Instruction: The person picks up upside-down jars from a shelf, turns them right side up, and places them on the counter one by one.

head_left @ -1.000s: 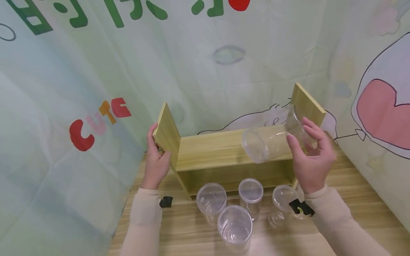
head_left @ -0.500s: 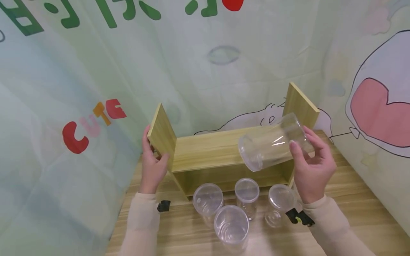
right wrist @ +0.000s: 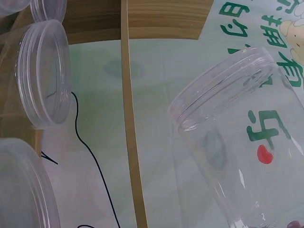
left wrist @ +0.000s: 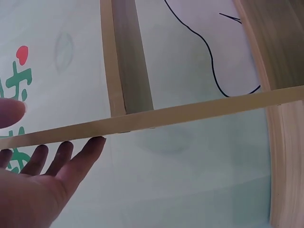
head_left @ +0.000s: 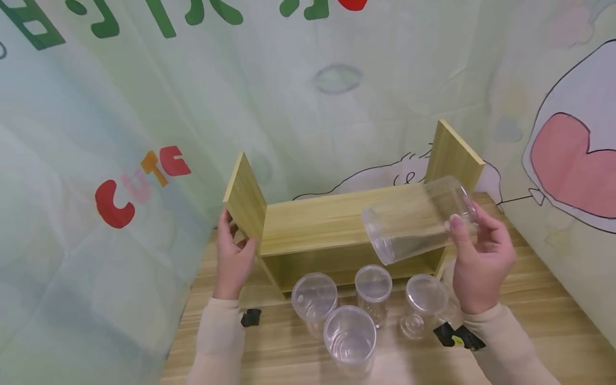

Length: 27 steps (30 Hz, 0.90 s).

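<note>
My left hand point(head_left: 233, 259) grips the left side panel of a small light-wood shelf point(head_left: 313, 222). In the left wrist view, its fingers point(left wrist: 78, 161) lie on one side of the panel and the thumb on the other. My right hand point(head_left: 483, 262) holds a clear plastic jar point(head_left: 416, 219) near its base, thumb on the near side. That jar is tipped almost onto its side in the air above the shelf's right half, its lidded end pointing left and slightly down. The right wrist view shows the jar point(right wrist: 232, 142) large, with only a bit of fingertip at the lower edge.
Several clear lidded jars stand on the wood-grain table before the shelf: a wide one point(head_left: 315, 299), a nearer one point(head_left: 349, 342), a slimmer one point(head_left: 373, 291) and one on the right point(head_left: 425, 294). A printed cloth point(head_left: 298, 123) hangs behind and at the sides.
My right hand has come down and a little to the right with the jar, which now lies more level. The left hand sits slightly lower on the side panel.
</note>
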Each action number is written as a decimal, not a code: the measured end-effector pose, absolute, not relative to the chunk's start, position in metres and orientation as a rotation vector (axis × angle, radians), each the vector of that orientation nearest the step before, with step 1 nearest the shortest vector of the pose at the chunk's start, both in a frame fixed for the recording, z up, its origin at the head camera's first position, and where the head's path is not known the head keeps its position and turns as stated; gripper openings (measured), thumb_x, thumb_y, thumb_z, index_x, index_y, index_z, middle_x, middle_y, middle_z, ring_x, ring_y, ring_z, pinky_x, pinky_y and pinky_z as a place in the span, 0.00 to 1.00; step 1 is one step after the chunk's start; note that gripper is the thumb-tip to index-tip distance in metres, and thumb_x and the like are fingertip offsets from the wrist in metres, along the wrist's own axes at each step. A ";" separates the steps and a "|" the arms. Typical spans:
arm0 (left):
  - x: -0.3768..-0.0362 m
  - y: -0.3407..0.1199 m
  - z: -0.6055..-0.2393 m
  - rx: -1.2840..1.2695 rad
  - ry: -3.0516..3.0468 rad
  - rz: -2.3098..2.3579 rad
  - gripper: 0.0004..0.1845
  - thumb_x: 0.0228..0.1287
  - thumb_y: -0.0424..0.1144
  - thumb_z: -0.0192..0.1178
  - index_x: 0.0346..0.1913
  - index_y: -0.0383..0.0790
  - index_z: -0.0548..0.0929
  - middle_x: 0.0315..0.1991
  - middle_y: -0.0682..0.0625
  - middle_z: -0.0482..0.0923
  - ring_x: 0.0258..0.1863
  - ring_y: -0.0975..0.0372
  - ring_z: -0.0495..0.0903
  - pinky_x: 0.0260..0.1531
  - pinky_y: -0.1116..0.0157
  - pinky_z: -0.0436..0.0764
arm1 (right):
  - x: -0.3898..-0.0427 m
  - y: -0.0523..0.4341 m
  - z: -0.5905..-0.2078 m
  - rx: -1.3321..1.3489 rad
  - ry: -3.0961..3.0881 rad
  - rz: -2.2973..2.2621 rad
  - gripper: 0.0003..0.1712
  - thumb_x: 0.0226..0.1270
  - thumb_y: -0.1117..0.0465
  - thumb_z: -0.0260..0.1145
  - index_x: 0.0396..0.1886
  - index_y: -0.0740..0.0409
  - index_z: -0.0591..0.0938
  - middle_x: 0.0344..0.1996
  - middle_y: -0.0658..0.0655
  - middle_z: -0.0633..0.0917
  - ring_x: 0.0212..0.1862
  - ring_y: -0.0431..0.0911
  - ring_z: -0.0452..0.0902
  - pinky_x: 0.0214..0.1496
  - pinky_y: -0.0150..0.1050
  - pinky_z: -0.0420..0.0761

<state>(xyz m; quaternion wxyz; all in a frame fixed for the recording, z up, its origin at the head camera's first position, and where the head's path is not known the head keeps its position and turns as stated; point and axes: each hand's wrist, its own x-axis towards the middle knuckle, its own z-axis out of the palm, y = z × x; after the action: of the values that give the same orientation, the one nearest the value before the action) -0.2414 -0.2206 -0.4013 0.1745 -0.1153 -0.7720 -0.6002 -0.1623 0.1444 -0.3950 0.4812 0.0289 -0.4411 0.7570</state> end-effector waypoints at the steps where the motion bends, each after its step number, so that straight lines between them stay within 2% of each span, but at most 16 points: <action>1: -0.241 -0.220 -0.401 -0.328 -2.178 -1.704 0.47 0.61 0.18 0.50 0.78 0.58 0.51 0.71 0.52 0.56 0.63 0.54 0.64 0.49 0.56 0.76 | -0.162 0.145 -0.394 0.054 -1.068 1.864 0.16 0.58 0.79 0.69 0.47 0.77 0.79 0.48 0.68 0.82 0.46 0.53 0.80 0.42 0.34 0.84; 5: -0.240 -0.216 -0.399 -0.312 -2.108 -1.742 0.46 0.60 0.18 0.50 0.77 0.57 0.52 0.70 0.53 0.55 0.64 0.55 0.64 0.51 0.54 0.74 | -0.159 0.147 -0.389 -0.047 -1.096 1.914 0.14 0.61 0.73 0.70 0.46 0.73 0.80 0.44 0.66 0.81 0.41 0.48 0.80 0.39 0.36 0.84; 8: -0.234 -0.212 -0.399 -0.292 -2.039 -1.764 0.46 0.58 0.17 0.51 0.77 0.53 0.52 0.69 0.52 0.56 0.64 0.56 0.65 0.54 0.53 0.74 | -0.155 0.148 -0.390 -0.063 -1.064 1.973 0.12 0.63 0.73 0.69 0.44 0.73 0.80 0.42 0.66 0.82 0.39 0.48 0.81 0.36 0.36 0.84; 15: -0.217 -0.199 -0.400 -0.352 -1.899 -1.663 0.46 0.53 0.13 0.54 0.75 0.41 0.54 0.68 0.47 0.56 0.66 0.54 0.62 0.58 0.54 0.71 | -0.150 0.148 -0.397 0.086 -0.873 2.153 0.12 0.63 0.78 0.65 0.45 0.79 0.76 0.47 0.70 0.82 0.46 0.53 0.81 0.35 0.44 0.85; 20: -0.211 -0.194 -0.403 -0.424 -1.920 -1.571 0.47 0.50 0.13 0.57 0.74 0.37 0.55 0.70 0.44 0.53 0.67 0.50 0.59 0.59 0.49 0.67 | -0.148 0.149 -0.398 0.006 -0.897 2.173 0.12 0.64 0.76 0.65 0.45 0.79 0.76 0.49 0.70 0.82 0.48 0.54 0.81 0.34 0.44 0.84; 27: -0.209 -0.196 -0.407 -0.455 -1.926 -1.542 0.46 0.51 0.12 0.56 0.74 0.37 0.56 0.70 0.43 0.54 0.66 0.49 0.60 0.58 0.52 0.68 | -0.143 0.148 -0.401 -0.062 -0.934 2.190 0.15 0.65 0.74 0.65 0.49 0.78 0.76 0.50 0.70 0.82 0.50 0.56 0.80 0.33 0.45 0.84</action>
<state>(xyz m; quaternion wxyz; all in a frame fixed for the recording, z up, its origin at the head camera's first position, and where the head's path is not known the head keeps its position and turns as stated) -0.2092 -0.1963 -0.4066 0.3111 -0.1724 -0.7297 -0.5840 -0.1425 0.1481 -0.4008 0.3710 -0.0243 -0.3641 0.8539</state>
